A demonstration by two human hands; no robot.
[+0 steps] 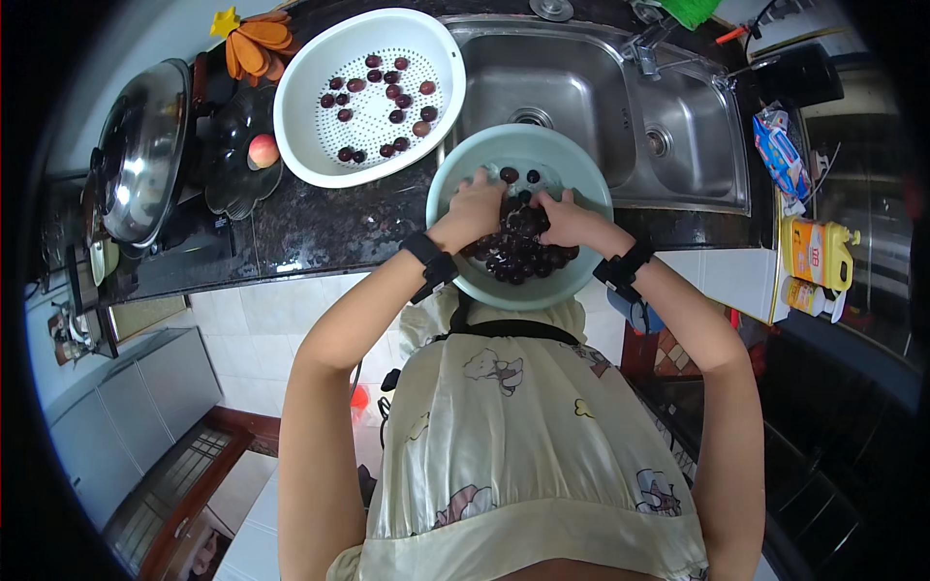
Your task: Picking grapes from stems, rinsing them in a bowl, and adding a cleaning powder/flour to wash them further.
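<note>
A pale green plastic basin (519, 296) holds water and a heap of dark purple grapes (527, 254). My left hand (476, 210) reaches into its left side, fingers apart, against the edge of the heap. From the right comes my right hand (570, 220), its fingers spread and its fingertips touching the grapes. Neither hand shows a grape clearly gripped, though the undersides of the fingers are hidden. Beyond the hands, a couple of loose grapes (508, 174) float near the far wall. Left of the basin, a white plastic colander (305, 123) holds several scattered grapes (393, 91).
Behind the basin is a stainless-steel double sink (538, 65) with a faucet (643, 58). A peach (263, 151) rests on a dark scalloped dish (232, 181) beside a lidded pan (145, 152). Yellow detergent bottles (817, 254) and a blue packet (781, 152) stand at the right.
</note>
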